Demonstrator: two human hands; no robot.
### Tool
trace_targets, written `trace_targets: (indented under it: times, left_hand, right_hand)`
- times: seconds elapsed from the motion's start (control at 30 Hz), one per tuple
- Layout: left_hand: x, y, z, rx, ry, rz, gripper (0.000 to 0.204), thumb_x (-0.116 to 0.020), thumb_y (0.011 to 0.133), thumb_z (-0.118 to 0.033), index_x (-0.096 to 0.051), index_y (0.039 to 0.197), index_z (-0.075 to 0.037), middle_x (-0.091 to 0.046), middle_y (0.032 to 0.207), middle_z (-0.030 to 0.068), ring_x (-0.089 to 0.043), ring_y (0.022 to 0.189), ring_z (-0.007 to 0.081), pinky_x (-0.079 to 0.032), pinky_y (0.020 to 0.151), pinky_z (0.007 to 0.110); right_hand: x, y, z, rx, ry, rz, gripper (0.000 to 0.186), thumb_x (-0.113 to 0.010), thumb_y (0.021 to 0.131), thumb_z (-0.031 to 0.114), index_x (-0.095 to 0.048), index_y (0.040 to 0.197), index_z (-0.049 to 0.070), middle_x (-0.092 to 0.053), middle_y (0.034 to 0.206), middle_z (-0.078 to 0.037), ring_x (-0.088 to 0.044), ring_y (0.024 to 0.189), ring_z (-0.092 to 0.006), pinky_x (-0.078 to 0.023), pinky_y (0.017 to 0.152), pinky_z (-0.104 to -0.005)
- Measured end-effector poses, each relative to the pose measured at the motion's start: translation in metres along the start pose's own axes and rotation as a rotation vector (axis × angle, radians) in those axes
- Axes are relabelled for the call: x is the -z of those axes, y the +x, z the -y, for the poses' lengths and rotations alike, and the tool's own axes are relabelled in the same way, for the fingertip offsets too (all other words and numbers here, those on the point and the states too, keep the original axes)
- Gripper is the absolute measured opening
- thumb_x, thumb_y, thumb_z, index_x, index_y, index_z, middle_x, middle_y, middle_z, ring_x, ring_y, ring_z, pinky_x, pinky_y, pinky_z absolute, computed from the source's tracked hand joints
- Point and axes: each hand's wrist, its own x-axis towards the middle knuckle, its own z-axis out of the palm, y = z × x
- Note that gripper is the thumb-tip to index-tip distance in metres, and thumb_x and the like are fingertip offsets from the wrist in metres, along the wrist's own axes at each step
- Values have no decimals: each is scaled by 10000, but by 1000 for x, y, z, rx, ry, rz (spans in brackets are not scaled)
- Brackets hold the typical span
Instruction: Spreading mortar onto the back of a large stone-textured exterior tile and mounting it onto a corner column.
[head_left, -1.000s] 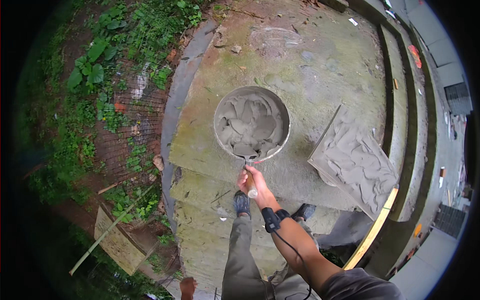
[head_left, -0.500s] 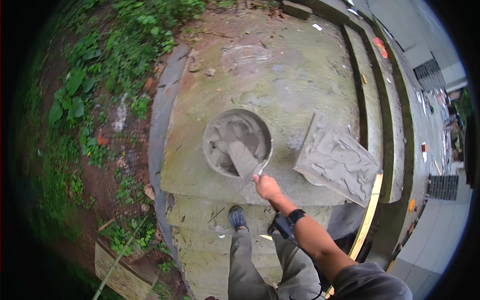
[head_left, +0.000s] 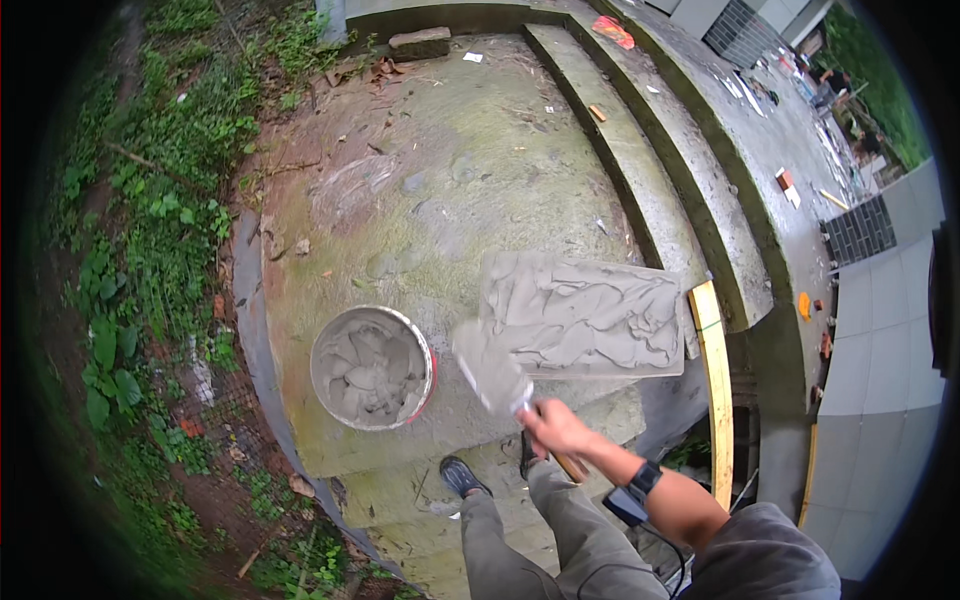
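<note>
My right hand [head_left: 558, 428] is closed round the wooden handle of a trowel [head_left: 494, 372], whose blade is smeared by motion and coated in grey mortar. The blade hangs between a round bucket [head_left: 431, 384] and a rectangular slab [head_left: 640, 372], overlapping the slab's left end in the picture. Wet grey mortar [head_left: 368, 365] fills much of the bucket, its surface lumpy and scooped. A thick, ridged layer of the same mortar covers the slab's upper face. My left hand is out of sight.
Concrete steps [head_left: 660, 240] rise on the right, and a long wooden board [head_left: 712, 390] leans beside the slab. Green plants [head_left: 170, 200] and bare soil border the left. My shoes [head_left: 465, 477] stand on lower steps. People work far off at the upper right.
My right hand has drawn the trowel out of the bucket and carried it right, toward the slab. The whole view has turned, so bucket and slab now appear further left.
</note>
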Motion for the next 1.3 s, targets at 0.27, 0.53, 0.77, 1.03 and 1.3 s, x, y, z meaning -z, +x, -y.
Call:
trace_targets:
  times: [0.27, 0.53, 0.77, 1.03, 1.3]
  left_hand:
    - [-60, 10, -31, 101, 111, -189, 412, -480, 1073, -320, -585, 1346, -30, -676, 1229, 168, -631, 1064, 337, -528, 957, 517]
    - [-86, -15, -47, -107, 134, 8, 268, -547, 1021, -135, -599, 1254, -15, -698, 1105, 174, -671, 859, 338, -594, 714, 454]
    - [-115, -13, -61, 76, -42, -174, 337, -481, 1054, -223, -607, 1258, 13, -709, 1127, 148, -675, 881, 326, -580, 728, 448]
    - [-142, 0, -113, 179, 206, -138, 366, -505, 1031, -344, -638, 1209, -52, -706, 1111, 191, -684, 886, 344, -589, 676, 457]
    - [-173, 0, -156, 161, 375, -172, 341, -542, 1012, -325, -648, 1179, -47, -710, 1046, 201, -696, 833, 336, -584, 618, 440]
  right_hand:
    - [96, 197, 52, -43, -134, -336, 483, -507, 1012, 365, -712, 884, -53, -730, 878, -244, -729, 906, -407, -573, 854, -505]
    - [215, 178, -52, -191, -398, -556, 376, -540, 967, 297, -701, 1065, -28, -725, 1109, -262, -697, 1070, -442, -559, 929, -537]
    - [402, 122, -135, -242, -26, -723, 544, -558, 1025, 371, -652, 763, -96, -670, 633, -173, -697, 537, -280, -574, 521, -437]
    - [409, -66, -170, -213, 734, -616, 413, -472, 1101, 387, -567, 918, 28, -536, 617, -37, -523, 416, -146, -445, 378, -309]
    - [335, -67, -267, -320, 1164, -542, 418, -469, 1098, 415, -551, 1025, 11, -532, 676, -51, -507, 459, -171, -444, 417, -341]
